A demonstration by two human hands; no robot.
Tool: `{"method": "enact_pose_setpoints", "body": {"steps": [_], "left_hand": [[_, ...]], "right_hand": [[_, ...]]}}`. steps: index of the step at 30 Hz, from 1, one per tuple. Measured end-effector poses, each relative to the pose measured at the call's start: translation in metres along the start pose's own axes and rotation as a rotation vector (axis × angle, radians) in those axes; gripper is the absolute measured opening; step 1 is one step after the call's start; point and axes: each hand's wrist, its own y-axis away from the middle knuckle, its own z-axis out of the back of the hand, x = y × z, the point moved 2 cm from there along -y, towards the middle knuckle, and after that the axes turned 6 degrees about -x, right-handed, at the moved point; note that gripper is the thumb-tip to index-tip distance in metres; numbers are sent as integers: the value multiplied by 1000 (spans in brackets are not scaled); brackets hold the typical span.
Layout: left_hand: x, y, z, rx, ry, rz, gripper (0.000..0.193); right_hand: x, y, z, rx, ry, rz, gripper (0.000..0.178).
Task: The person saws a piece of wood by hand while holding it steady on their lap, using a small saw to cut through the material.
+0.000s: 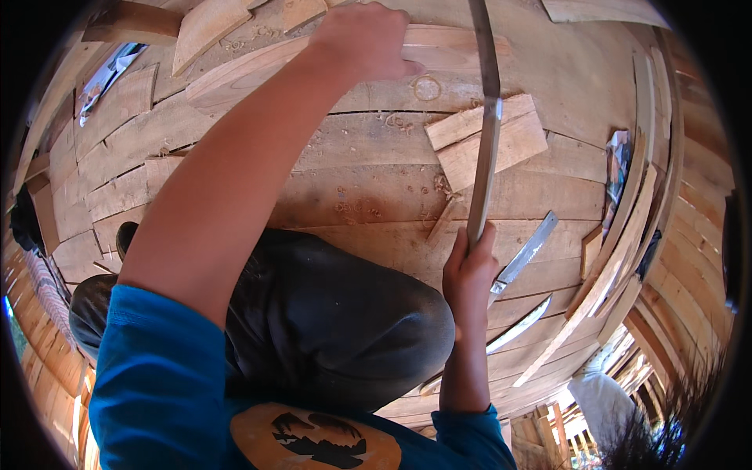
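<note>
My right hand (pixel 472 262) is wrapped round the long wooden handle (pixel 483 180) of a long-bladed tool, perhaps a machete. Its dark blade (pixel 487 55) points away from me and runs past the top of the picture. Far forward, my left hand (pixel 364 41) grips a long, pale wooden board (pixel 258 72) lying on the planks, with the thumb along its near side. Its other fingertips are hidden. Partly under the handle lies a short wood block (pixel 501 137) with a dark crack across it.
Beside my right forearm lie a hand saw (pixel 526 254) and a curved blade (pixel 518 325). Curly shavings litter the plank floor (pixel 352 168). Long wood strips (pixel 603 282) lean at the right. More cut pieces (pixel 207 31) lie at the far left. My bent knee (pixel 415 321) is close to the right arm.
</note>
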Motion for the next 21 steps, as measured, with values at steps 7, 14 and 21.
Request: {"method": "enact_pose_setpoints", "body": {"steps": [7, 14, 21], "left_hand": [[11, 3, -27, -32, -66, -24, 59], [6, 4, -10, -66, -21, -37, 58], [1, 9, 2, 15, -4, 11, 63]], "right_hand": [[6, 16, 13, -37, -27, 27, 19], [6, -8, 4, 38, 0, -36, 17], [-24, 36, 7, -80, 4, 70, 24]]}}
